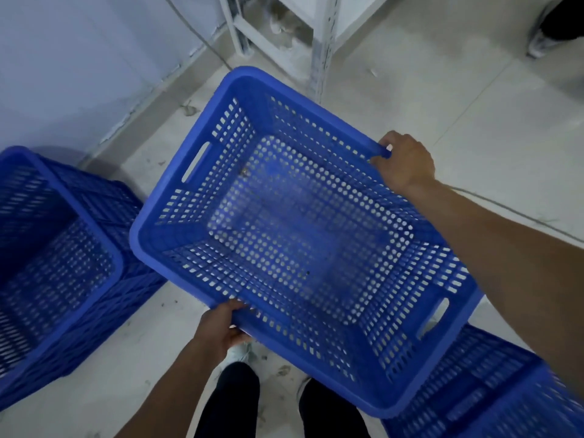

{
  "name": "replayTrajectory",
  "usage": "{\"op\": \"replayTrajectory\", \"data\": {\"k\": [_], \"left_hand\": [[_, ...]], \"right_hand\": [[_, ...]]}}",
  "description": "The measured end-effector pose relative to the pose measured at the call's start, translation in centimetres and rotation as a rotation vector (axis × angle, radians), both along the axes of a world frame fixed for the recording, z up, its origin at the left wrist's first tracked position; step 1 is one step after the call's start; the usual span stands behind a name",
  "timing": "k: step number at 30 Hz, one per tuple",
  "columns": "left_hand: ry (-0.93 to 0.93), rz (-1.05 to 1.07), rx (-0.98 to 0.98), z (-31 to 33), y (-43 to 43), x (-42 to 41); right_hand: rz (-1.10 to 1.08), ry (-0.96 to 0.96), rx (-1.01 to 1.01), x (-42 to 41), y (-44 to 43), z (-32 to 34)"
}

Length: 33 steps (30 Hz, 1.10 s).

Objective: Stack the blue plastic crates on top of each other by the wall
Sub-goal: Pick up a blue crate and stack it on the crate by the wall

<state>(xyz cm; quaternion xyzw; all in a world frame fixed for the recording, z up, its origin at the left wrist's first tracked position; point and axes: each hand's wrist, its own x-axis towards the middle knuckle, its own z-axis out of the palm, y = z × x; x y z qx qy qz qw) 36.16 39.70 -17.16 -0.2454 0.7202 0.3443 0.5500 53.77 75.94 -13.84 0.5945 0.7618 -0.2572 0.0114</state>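
Note:
A blue perforated plastic crate (297,229) hangs in the air in front of me, open side up and empty. My left hand (221,327) grips its near long rim. My right hand (404,162) grips the far long rim. A stack of blue crates (53,257) stands on the floor at the left, close to the wall (79,58). Another blue crate (480,396) sits on the floor at the lower right, partly hidden under the held crate and my right arm.
A white metal rack (319,36) stands on the light tiled floor (474,121) at the top centre, with a cable along the wall base. Another person's shoe (540,42) is at the top right. My legs and shoes (240,352) are below.

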Motion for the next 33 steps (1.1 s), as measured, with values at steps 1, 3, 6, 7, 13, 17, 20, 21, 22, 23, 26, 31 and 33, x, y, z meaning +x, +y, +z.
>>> {"op": "replayTrajectory", "data": {"k": [1,3,6,7,13,17,20,21,22,23,26,31,33], "left_hand": [[0.017,0.004,0.011,1.9,-0.2,-0.3],[0.042,-0.009,0.013,5.8,-1.0,-1.0],[0.001,0.003,-0.01,13.6,-2.0,-3.0],[-0.008,0.027,-0.017,16.8,-2.4,-3.9],[0.178,0.03,0.068,33.3,-7.8,-7.6],[0.247,0.1,0.115,41.8,-12.8,-10.0],[0.278,0.176,0.152,45.8,-16.8,-11.5],[0.287,0.199,0.17,46.8,-18.2,-12.1],[0.296,0.225,0.186,47.6,-19.6,-12.8],[0.304,0.253,0.196,48.1,-21.0,-13.5],[0.308,0.363,0.233,48.9,-25.0,-15.5],[0.3,0.54,0.25,47.9,-31.1,-18.9],[0.289,0.585,0.273,47.1,-33.3,-19.9]], "right_hand": [[0.014,0.018,0.013,-0.1,-0.2,2.0],[0.044,0.058,0.037,-0.6,-0.5,6.3],[0.137,0.074,0.047,-2.1,-0.8,14.3],[0.169,0.067,0.047,-3.0,-1.1,17.4],[0.275,0.15,0.133,-9.6,-5.2,34.2],[0.314,0.21,0.205,-15.0,-9.2,42.1],[0.377,0.267,0.242,-20.4,-12.4,47.0],[0.393,0.288,0.266,-22.3,-13.6,48.5],[0.409,0.308,0.292,-24.1,-14.9,50.0],[0.425,0.324,0.314,-25.9,-16.4,51.4],[0.5,0.356,0.352,-31.6,-20.9,54.4],[0.607,0.34,0.34,-41.0,-28.2,56.6],[0.649,0.337,0.332,-44.3,-31.1,56.8]]}}
